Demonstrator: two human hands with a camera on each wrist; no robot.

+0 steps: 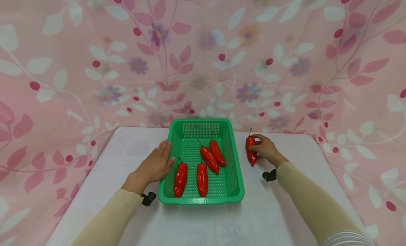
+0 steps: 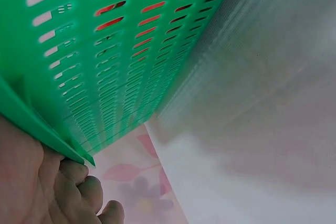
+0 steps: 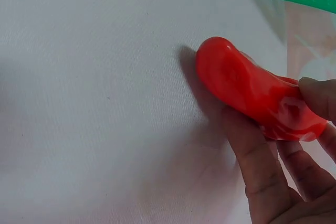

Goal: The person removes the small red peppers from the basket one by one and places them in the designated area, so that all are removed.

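My right hand [image 1: 266, 147] holds a glossy red chili pepper [image 1: 251, 151] between thumb and fingers, to the right of the green basket [image 1: 239, 175]. In the right wrist view the pepper [image 3: 236, 80] is close to the white tabletop, with the thumb on one side and fingers on the other. My left hand [image 1: 155, 165] lies with straight fingers along the basket's left rim. Several more red peppers lie inside the basket, among them one at the front left [image 1: 180, 179] and one at the front middle [image 1: 202, 179]. The left wrist view shows the basket's slotted side wall [image 2: 123, 72].
The basket stands on a white-covered table [image 1: 269, 210]. A pink floral cloth [image 1: 203, 62] hangs behind the table and along its sides. Each wrist wears a small black camera, such as the one on the left [image 1: 148, 199].
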